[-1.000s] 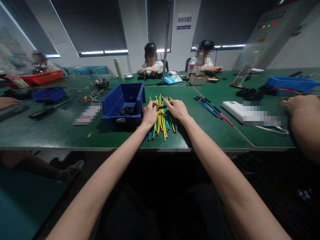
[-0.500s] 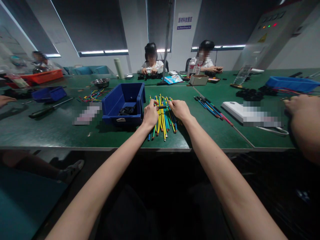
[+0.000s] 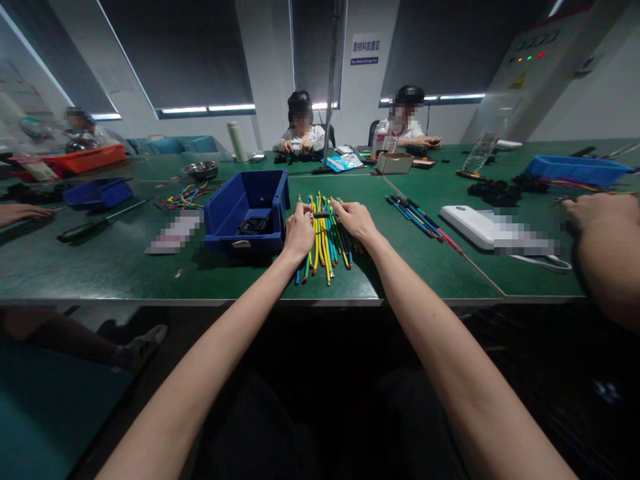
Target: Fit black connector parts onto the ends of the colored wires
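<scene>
My left hand and my right hand meet over a pile of yellow, green and blue wires on the green table. Both hands pinch the ends of a short dark piece held level between their fingertips, just above the wires. A blue bin with black parts inside stands directly left of my left hand.
More wires and a white device lie to the right, near another person's arm. Loose wires, a screwdriver, a small blue tray and a metal bowl sit left. Two people work at the far side.
My hands stay together on the short dark piece over the wires. The view has shifted slightly; nothing was let go or picked up.
</scene>
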`<state>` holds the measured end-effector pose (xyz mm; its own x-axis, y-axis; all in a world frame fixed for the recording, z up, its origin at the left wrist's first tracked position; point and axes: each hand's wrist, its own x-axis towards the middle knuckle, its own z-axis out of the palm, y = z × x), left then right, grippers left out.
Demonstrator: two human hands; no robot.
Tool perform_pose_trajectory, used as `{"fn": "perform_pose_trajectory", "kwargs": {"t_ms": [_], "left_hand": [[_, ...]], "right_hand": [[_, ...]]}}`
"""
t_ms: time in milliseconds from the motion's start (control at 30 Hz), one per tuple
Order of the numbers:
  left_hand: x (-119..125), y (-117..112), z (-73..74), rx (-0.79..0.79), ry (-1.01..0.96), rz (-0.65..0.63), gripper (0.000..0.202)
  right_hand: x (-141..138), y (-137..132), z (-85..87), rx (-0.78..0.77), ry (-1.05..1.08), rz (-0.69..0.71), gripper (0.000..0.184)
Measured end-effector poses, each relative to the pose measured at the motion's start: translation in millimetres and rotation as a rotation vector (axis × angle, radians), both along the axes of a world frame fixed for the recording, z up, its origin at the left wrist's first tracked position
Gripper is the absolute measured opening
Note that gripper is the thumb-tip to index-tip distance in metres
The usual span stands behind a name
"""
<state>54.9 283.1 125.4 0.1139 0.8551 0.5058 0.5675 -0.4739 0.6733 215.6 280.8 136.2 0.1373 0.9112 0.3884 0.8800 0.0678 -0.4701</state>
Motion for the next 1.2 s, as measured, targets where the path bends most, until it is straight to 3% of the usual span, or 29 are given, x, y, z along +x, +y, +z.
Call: {"fn": "perform_pose_trajectory", "kwargs": {"t_ms": [367,700,867,1000,1100,1200], "left_hand": [[-1.1,2.8,-1.8,-0.063,0.065,0.019,0.028],[-0.4,-0.5,-0.8,-0.053,0.028,-0.016,0.027],[0.0,0.2,0.4,-0.095,0.067,-0.016,0.029],[0.6,0.0,2.7,-0.109,0.047,-0.011,0.030],[1.0,-0.1,3.4,-0.099,0.053,-0.015,0.026],[1.3,0.0,2.5,-0.093,0.135,-0.030,0.021]], "right_hand": [[-0.8,-3.3,4.6,0.066,-0.039,0.054,0.055],[4.5,-0.2,2.2,0.067,-0.103,0.096,0.060],[8.4,0.8,-0.3,0.016,-0.092,0.080,0.060],[11.8,0.6,0.3,-0.006,-0.093,-0.018,0.058],[15.9,1.2,-1.1,-0.002,-0.074,-0.110,0.049],[20.3,3.1,-5.5,0.027,-0.038,-0.115,0.029]]}}
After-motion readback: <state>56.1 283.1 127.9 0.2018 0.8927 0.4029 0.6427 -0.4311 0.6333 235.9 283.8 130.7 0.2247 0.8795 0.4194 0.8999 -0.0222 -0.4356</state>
